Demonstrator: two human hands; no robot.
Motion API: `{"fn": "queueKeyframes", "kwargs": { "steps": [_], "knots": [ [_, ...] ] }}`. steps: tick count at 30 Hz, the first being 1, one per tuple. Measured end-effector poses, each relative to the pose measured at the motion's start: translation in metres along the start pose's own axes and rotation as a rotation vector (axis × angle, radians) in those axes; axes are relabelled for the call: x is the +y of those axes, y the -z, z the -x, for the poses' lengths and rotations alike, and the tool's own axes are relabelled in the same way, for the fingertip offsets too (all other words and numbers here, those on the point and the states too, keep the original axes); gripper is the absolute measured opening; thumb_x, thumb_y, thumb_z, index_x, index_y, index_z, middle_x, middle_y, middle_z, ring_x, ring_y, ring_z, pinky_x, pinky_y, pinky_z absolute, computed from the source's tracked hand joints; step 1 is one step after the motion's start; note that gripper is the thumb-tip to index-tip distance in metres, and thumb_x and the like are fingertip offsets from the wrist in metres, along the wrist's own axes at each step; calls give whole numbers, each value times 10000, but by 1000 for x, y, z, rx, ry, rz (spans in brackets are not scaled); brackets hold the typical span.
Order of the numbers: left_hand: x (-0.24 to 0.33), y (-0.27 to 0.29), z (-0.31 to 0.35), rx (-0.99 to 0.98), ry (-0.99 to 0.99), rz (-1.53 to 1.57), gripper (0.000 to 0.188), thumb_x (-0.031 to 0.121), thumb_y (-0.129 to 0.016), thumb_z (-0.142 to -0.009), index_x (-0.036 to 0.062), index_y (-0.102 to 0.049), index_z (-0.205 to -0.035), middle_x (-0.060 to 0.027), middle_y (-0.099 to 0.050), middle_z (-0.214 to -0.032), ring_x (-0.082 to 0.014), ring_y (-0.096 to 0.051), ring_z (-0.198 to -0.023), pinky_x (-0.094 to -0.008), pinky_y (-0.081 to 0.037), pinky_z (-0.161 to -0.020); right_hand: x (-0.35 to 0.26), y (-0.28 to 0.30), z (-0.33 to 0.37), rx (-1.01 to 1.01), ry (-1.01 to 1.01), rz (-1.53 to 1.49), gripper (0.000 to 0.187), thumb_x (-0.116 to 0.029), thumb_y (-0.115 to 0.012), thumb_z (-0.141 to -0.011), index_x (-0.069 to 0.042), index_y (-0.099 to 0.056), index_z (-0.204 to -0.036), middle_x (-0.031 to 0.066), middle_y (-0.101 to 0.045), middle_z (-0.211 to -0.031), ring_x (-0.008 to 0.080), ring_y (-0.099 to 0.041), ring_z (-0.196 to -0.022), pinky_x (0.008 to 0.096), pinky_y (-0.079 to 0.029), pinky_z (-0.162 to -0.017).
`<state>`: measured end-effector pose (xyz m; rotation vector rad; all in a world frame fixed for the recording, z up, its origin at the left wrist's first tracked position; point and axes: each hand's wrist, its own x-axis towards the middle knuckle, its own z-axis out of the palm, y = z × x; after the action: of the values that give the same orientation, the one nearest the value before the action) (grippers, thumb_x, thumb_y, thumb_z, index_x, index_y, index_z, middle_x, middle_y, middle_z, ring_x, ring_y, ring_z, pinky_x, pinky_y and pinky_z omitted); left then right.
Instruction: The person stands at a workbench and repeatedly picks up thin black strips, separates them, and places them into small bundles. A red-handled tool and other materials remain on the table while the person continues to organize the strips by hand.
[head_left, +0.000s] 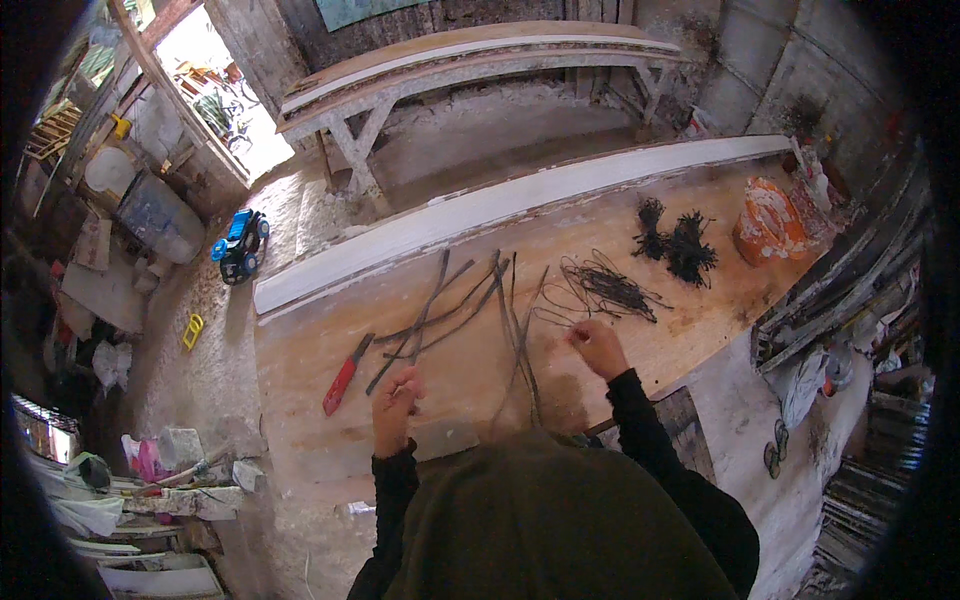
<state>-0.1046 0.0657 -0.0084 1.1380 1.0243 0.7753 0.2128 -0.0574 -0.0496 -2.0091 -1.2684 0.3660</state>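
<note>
My left hand (397,408) is raised over the near side of the wooden table (300,440), its fingers curled together; whatever is in them is too small to see. Beside it lies a red-handled tool (342,386) with a dark end. Long dark flat strips (432,300) lie crossed in front of my hands, and a few more strips (519,345) run toward my body. My right hand (600,350) is closed in a pinch close to a loose bundle of thin dark wire (612,287). A wire loop reaches its fingertips, but a firm hold cannot be made out.
Two dark bunches of short ties (690,250) and an orange bucket (770,222) smeared white stand at the table's right. A long white board (520,207) lines the far edge. Behind stands a workbench (480,62). A blue-and-black toy vehicle (242,245) sits on the floor at left.
</note>
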Motion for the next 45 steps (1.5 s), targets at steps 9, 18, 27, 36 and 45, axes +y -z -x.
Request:
{"fn": "queueKeyframes", "kwargs": {
  "steps": [9,18,27,36,45],
  "knots": [
    [-15,6,15,-12,20,1,239,169,-559,-816,41,-566,-1018,-8,-563,-864,-85,-532,-699,-196,-419,-518,25,-51,18,-194,-98,112,227,-266,-610,-718,-91,-588,-861,107,-576,-815,286,-558,-765,381,-443,-648],
    [-34,-3,17,-124,73,-45,237,135,-565,-794,42,-568,-1012,-26,-561,-897,-105,-544,-741,-216,-423,-549,-14,-84,32,-263,-115,68,210,-256,-621,-698,-66,-584,-779,106,-595,-751,273,-572,-715,361,-454,-650],
    [-11,-54,21,-7,-858,-1061,269,112,-602,-746,104,-586,-1015,-61,-561,-955,-245,-488,-984,-324,-446,-737,-81,-21,30,-551,82,-372,132,-132,-620,-753,-26,-606,-831,91,-614,-741,182,-596,-676,291,-464,-620],
    [40,5,31,-380,-566,-638,197,-11,-576,-733,58,-613,-914,-90,-582,-796,-211,-572,-768,-277,-444,-679,-83,29,34,-731,5,-453,159,-149,-638,-771,-2,-626,-831,31,-562,-612,76,-509,-557,224,-413,-514],
    [24,51,98,-281,-47,-186,147,-74,-609,-713,21,-568,-816,-40,-562,-787,-110,-548,-762,-240,-447,-663,-83,75,17,-1073,-117,-588,144,-174,-628,-776,-42,-597,-728,-27,-514,-573,39,-442,-488,188,-342,-439]
  ]
}}
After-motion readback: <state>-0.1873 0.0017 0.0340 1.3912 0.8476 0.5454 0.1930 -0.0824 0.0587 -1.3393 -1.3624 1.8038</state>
